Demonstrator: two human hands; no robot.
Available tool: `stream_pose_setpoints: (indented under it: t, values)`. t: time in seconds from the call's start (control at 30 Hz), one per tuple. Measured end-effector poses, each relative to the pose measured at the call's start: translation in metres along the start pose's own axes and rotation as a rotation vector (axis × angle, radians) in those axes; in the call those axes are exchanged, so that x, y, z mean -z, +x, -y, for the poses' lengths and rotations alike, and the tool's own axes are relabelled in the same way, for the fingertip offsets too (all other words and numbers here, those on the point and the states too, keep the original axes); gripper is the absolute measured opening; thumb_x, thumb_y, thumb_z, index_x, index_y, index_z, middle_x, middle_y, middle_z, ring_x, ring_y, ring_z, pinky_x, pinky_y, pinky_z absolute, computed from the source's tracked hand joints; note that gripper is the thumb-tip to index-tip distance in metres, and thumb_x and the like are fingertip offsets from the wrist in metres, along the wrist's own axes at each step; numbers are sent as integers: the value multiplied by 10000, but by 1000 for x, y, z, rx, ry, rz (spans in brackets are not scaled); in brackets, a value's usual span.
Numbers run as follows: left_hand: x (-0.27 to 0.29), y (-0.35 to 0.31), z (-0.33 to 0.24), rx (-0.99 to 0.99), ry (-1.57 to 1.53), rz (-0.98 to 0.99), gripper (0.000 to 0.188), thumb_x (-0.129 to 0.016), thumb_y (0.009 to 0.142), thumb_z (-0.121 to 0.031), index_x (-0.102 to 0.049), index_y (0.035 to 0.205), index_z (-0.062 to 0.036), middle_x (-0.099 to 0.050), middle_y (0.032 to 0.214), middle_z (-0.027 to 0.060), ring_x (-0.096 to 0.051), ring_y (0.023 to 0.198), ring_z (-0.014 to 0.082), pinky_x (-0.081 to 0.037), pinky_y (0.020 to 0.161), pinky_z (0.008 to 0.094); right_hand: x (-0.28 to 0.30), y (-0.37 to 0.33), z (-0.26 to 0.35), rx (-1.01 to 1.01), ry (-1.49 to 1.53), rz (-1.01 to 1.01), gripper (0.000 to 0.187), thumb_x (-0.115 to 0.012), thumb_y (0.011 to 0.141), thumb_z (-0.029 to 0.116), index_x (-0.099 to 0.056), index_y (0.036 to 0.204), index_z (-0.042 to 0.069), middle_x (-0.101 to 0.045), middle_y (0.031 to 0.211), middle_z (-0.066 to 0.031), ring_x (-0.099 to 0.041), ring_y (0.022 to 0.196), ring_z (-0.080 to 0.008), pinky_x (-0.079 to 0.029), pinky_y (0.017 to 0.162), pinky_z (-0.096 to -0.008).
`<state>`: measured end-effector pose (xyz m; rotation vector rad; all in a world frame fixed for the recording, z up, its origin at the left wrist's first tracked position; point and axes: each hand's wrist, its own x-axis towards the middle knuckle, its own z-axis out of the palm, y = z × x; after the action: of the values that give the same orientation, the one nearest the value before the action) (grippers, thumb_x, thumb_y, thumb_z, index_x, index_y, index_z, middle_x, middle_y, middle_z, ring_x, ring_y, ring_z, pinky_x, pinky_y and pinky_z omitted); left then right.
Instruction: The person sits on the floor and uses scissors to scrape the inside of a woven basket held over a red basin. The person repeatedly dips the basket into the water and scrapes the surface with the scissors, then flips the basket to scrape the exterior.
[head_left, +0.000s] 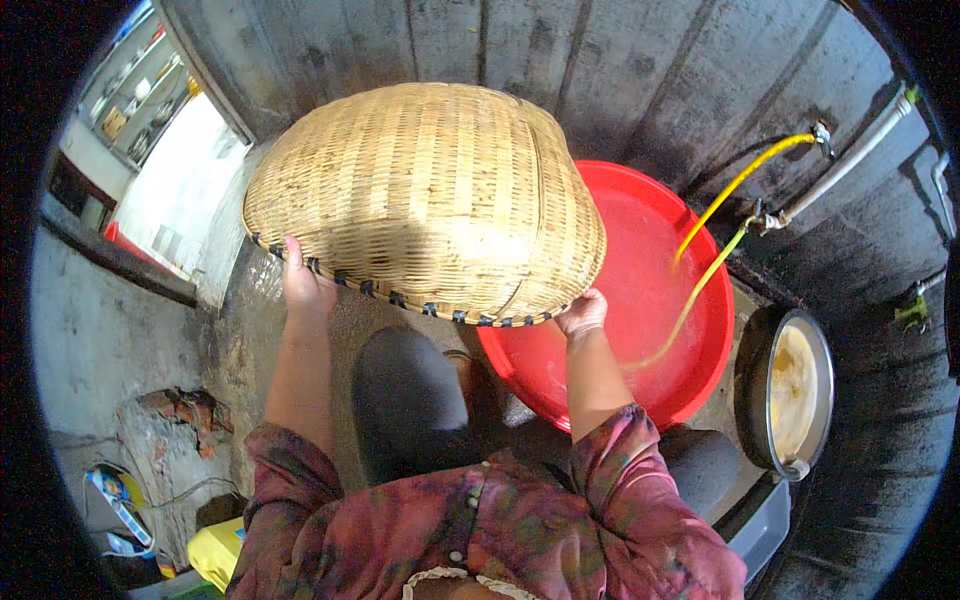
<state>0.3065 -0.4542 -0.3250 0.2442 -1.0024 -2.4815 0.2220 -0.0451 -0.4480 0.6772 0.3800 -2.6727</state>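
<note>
A large woven bamboo basket [420,190] is held up in front of me, its rounded outer side facing me and its dark-bound rim lowest. My left hand [308,287] grips that rim near its left end, the thumb lying over the outside. At the right end of the rim, my right hand [583,313] is closed on the edge; most of its fingers are hidden. The basket's right part overlaps a wide red basin [665,260] of water on the floor.
A yellow hose [745,180] and a yellow-green hose [715,265] run from wall taps into the basin. A metal pan [800,395] leans on the right, near a grey tray [765,530]. Left are a doorway with shelves [140,90] and a yellow package [215,553].
</note>
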Motion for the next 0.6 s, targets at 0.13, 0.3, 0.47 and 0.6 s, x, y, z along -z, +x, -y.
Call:
stream_pose_setpoints:
  t: [0.13, 0.3, 0.47, 0.6]
  values:
    - [-38, 5, 22, -60, 23, -163, 575, -382, 929, -435, -346, 1310, -5, -435, 1311, 140, -447, 1172, 292, -353, 1001, 447, 36, 10, 2, 37, -11, -112, 425, -407, 744, 175, -514, 1112, -9, -579, 1102, -187, -551, 999, -348, -438, 862, -499]
    - [-47, 2, 22, -31, 88, -179, 577, -410, 917, -447, -365, 1311, -28, -434, 1321, 116, -455, 1163, 274, -360, 993, 439, 50, -14, -18, 15, -149, -204, 355, -385, 884, 246, -511, 1112, 5, -598, 1057, -156, -601, 887, -278, -512, 666, -437]
    - [-48, 4, 19, 110, 69, -35, 555, -453, 904, -424, -382, 1300, -42, -452, 1309, 108, -470, 1149, 272, -370, 981, 437, 87, -27, -26, -18, -293, -261, 353, -376, 921, 280, -532, 1142, 52, -593, 1120, -129, -594, 966, -272, -516, 775, -452]
    - [-37, -4, 20, 365, 102, 79, 515, -471, 904, -386, -394, 1287, -49, -482, 1280, 105, -489, 1137, 278, -390, 962, 446, 127, -41, -29, -3, -267, -464, 329, -366, 931, 226, -526, 1148, 38, -586, 1122, -147, -594, 961, -292, -515, 780, -474]
